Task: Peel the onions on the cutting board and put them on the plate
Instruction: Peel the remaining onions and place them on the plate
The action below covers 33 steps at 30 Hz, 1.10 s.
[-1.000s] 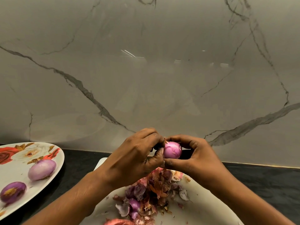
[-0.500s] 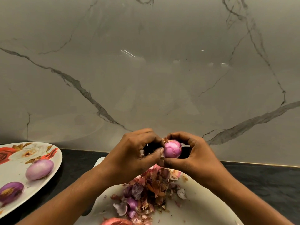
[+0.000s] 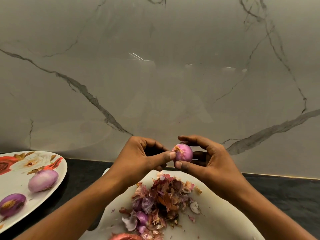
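Note:
A small pink onion (image 3: 183, 152) is held in the air above the white cutting board (image 3: 213, 220). My right hand (image 3: 206, 163) grips it between curled fingers and thumb. My left hand (image 3: 143, 158) has curled fingers, and its thumb tip presses the onion's root end, where dry brown skin remains. A heap of onion peels (image 3: 161, 201) lies on the board under my hands. At the left, a floral plate (image 3: 10, 186) holds two peeled onions, a pale one (image 3: 43, 180) and a darker purple one (image 3: 12, 204).
A dark countertop (image 3: 284, 193) runs under the board and plate. A marble wall (image 3: 155, 84) rises right behind it. At the board's near edge, part of an unpeeled reddish onion (image 3: 124, 237) shows.
My hands have drawn slightly apart. The onion has turned in my right hand, so its root end now faces my left thumb. The view has shifted a little.

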{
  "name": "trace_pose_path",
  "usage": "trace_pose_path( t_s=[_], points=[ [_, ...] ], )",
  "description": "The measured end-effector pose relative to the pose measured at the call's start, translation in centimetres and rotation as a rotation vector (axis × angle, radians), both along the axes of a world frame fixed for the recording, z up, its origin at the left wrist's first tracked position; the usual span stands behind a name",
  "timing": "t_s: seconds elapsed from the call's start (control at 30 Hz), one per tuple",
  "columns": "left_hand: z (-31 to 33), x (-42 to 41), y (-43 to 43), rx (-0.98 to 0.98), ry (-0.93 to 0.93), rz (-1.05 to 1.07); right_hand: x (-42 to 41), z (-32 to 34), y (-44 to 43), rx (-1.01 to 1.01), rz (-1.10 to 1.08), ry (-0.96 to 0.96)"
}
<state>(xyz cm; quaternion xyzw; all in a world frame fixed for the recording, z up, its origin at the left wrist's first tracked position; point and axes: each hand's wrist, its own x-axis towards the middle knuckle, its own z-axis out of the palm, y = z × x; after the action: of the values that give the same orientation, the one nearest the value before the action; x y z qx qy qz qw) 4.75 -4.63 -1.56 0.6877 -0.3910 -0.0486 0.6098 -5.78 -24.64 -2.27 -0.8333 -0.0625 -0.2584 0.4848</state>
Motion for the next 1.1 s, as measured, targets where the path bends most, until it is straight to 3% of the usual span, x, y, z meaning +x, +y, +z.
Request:
trace_pose_path(
  t_s=[0.33,0.93,1.0,1.1],
  points=[
    [0.0,0.0,0.2,-0.023,-0.027,-0.004,-0.2,0.1,0.0,-0.017,0.006,0.023],
    [-0.8,-0.2,0.0,0.048,-0.355,0.096,-0.3,-0.1,0.7,-0.131,-0.099,0.002],
    [-0.6,-0.3,0.0,0.041,-0.316,0.093,-0.3,0.0,0.8,-0.126,-0.092,0.006],
    [-0.2,-0.5,-0.1,-0.04,-0.088,0.065,-0.3,0.2,0.9,0.013,-0.007,0.009]
  ],
)
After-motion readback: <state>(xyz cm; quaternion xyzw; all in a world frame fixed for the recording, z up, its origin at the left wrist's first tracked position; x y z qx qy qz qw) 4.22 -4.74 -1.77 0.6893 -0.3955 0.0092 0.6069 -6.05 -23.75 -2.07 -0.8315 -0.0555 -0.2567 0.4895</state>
